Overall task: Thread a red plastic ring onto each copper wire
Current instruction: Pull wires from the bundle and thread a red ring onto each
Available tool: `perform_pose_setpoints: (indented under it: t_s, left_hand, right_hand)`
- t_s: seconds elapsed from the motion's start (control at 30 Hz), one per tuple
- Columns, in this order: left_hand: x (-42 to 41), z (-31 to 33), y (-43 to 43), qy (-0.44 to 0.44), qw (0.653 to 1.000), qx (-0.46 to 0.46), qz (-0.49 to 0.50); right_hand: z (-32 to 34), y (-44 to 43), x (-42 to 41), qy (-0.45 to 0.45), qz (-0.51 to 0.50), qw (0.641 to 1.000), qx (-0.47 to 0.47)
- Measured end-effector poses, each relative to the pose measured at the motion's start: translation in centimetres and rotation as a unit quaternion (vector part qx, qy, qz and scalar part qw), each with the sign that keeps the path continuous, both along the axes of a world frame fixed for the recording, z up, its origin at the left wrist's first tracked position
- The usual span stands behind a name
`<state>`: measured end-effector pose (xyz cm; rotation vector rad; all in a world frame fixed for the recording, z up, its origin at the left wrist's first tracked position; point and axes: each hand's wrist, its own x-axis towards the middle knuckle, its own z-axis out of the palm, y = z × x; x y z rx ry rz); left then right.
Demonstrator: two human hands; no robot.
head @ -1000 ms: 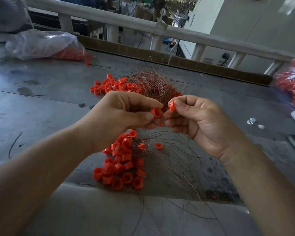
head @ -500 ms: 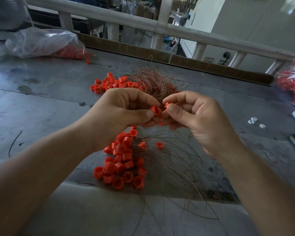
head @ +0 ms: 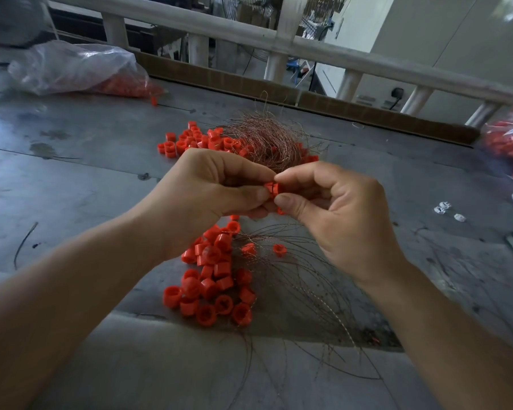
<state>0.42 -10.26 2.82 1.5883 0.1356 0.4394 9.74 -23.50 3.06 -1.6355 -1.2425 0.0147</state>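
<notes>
Left: I see the left hand [head: 208, 187] held above the middle of the desk [head: 72, 179]. Its fingers [head: 249, 193] are curled, and thumb and forefinger pinch a red ring [head: 270, 189].
Right: the right hand [head: 338, 214] comes against it from the right side. Its fingers [head: 290, 202] are also curled and pinch the same red spot, so the fingertips of both hands touch.
Between the hands: the red ring is up in the air, not lying on the desk. I cannot tell if it is one ring or two pressed together, and I cannot tell if a wire goes through it.
Under the right thumb: a second red piece [head: 280, 211] shows, mostly hidden.
Below the hands: the near heap of rings [head: 214, 279] lies toward the near edge of the desk, under the left wrist. The loose copper wires [head: 302, 285] fan out just beside it on the right, and some run over the near edge. Two single rings [head: 248, 248] lie among them.
Behind the hands: a thick wire bundle [head: 267, 140] lies toward the far edge. The far heap of rings [head: 196, 140] touches its left side.
Far left corner: a clear plastic bag [head: 77, 66] with red rings inside.
Right edge: a second bag [head: 509, 140], blurred, also with red inside. A few small white pieces [head: 444, 208] lie near this edge, well apart from the hands.
Beyond the far edge: a pale railing [head: 279, 39] runs across.
</notes>
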Motion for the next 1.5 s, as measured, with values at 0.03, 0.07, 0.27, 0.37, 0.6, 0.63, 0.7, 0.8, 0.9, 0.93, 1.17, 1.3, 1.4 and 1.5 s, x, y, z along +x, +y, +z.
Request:
perform_pose_setpoints:
  t_s: [0.03,0.07,0.27,0.37,0.6,0.63,0.7,0.8,0.9,0.93,1.17,1.3,1.4,1.5]
  left_hand:
    - [0.09,0.00,0.02,0.003,1.000,0.001,0.002]
    - [0.14,-0.01,0.03,0.004,1.000,0.002,0.004]
    - [-0.35,0.03,-0.23,-0.003,1.000,0.012,-0.015]
    - [-0.39,0.07,-0.12,0.005,1.000,0.011,-0.021]
    - [-0.44,-0.16,-0.34,0.008,0.998,-0.052,-0.034]
    - [-0.46,-0.14,-0.33,0.008,0.997,-0.063,-0.037]
    - [-0.53,-0.09,-0.30,0.008,0.997,-0.071,-0.042]
    - [-0.51,-0.09,-0.28,0.013,0.997,-0.069,-0.044]
    - [-0.46,-0.10,-0.34,0.014,0.997,-0.064,-0.046]
    - [-0.47,-0.10,-0.34,0.014,0.997,-0.061,-0.047]
    - [-0.69,-0.05,-0.47,0.014,0.994,-0.074,-0.075]
    - [-0.69,0.03,-0.53,0.008,0.993,-0.083,-0.080]
    - [-0.74,0.17,-0.34,0.010,0.992,-0.080,-0.093]
    - [-0.81,0.29,-0.14,0.013,0.990,-0.082,-0.110]
  right_hand:
    - [0.02,-0.05,-0.04,-0.003,0.000,1.000,0.001]
    - [0.04,-0.09,-0.09,-0.007,-0.001,1.000,0.002]
    - [0.00,-0.07,0.02,-0.034,-0.013,0.999,0.008]
    - [0.00,-0.10,0.07,-0.042,-0.014,0.999,0.013]
    - [-0.17,-0.27,-0.04,-0.064,-0.030,0.997,0.036]
    - [-0.13,-0.28,-0.11,-0.060,-0.029,0.997,0.041]
    - [-0.13,-0.22,-0.17,-0.063,-0.029,0.997,0.044]
    - [-0.10,-0.22,0.00,-0.075,-0.030,0.996,0.031]
    - [0.09,-0.35,0.27,-0.069,-0.009,0.997,0.030]
    - [0.16,-0.39,0.30,-0.063,-0.003,0.998,0.031]
    - [-0.26,-0.18,0.29,-0.054,0.009,0.996,0.069]
    - [-0.47,-0.17,0.41,-0.064,0.015,0.994,0.083]
    - [-0.46,-0.12,0.40,-0.042,0.033,0.996,0.078]
    - [-0.19,-0.20,0.54,0.007,0.061,0.997,0.052]
